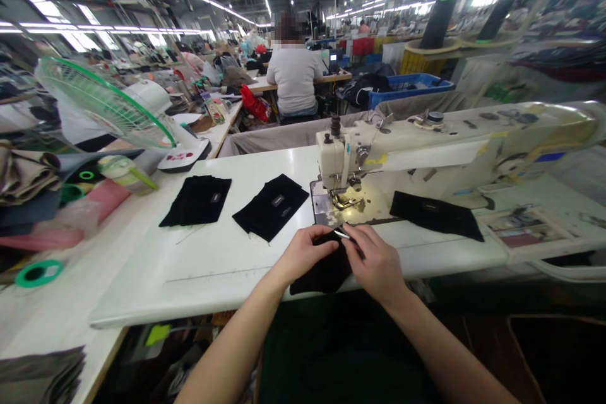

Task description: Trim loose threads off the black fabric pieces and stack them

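- Left hand (310,254) curled closed over a black fabric piece (324,271), a tight, narrow grip on the cloth
- Right hand (376,259) narrow too, fingertips (354,230) pinching the top end of the same piece, right beside a tiny shiny sliver (341,234), too small to name
- Black fabric piece up off the front part of the bench (142,278), near the front edge and just in front of the sewing machine (426,145)
- Long axis on a slant, lower left to upper right, top end pointing at the machine's presser foot (344,201)
- Two labelled black panels (195,200) (269,207) flat on the bench, left of the machine, well apart from the hands; a third black panel (435,216) just right of the foot
- Behind the bench, a big grey cloth bin (284,137), insides out of sight
- Farther back, a blue plastic crate (409,89) with a dark bundle at its left end — contents hard to make out
- Seated co-worker (294,79) in a grey T-shirt at the next bench, back to the camera
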{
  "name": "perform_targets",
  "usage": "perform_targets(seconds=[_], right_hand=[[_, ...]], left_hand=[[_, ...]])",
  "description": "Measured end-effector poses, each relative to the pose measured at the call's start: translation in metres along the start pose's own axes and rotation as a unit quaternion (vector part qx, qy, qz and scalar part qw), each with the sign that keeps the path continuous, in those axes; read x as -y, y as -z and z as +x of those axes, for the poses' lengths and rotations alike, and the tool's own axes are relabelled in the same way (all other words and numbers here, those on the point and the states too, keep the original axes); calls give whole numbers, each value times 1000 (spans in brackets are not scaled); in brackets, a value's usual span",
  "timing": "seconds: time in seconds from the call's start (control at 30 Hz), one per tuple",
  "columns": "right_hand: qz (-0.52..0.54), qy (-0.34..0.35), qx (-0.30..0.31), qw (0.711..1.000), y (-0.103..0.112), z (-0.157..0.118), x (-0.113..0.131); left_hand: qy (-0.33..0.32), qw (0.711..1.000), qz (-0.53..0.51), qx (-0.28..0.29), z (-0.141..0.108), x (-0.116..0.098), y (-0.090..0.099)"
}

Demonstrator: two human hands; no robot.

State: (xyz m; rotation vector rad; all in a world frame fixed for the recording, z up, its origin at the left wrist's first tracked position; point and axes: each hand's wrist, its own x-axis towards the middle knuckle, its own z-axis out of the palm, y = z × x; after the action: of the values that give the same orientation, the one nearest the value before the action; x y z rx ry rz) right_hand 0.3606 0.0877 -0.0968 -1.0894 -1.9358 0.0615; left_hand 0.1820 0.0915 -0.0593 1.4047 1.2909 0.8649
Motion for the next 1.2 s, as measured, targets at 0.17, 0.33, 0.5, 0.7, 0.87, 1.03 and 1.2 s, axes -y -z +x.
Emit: perform_targets(seconds=[0.17,0.33,0.5,0.7,0.87,1.03,1.2], right_hand=[[11,-1,6,1000,-2,0,0],[14,4,3,1000,-5,-2,-1],[-12,-16,-20,1000,-6,-3,-4],[-33,3,-19,999,-6,-3,-5],[-11,-4,-24,1000,-3,-4,-3],[-4,-7,0,1000,-1,-4,0],[-4,-6,2,1000,-2,-4,0]], left_hand=[[-3,1000,11,2,0,-1,-2],[-13,1000,5,-2,0,0,-4],[48,998,-34,19,-1,4,-1],[11,998,-62,9,-1,4,1],[19,998,-55,1,1,5,4],[20,998,-60,4,0,4,5],[16,998,-54,0,0,3,4]])
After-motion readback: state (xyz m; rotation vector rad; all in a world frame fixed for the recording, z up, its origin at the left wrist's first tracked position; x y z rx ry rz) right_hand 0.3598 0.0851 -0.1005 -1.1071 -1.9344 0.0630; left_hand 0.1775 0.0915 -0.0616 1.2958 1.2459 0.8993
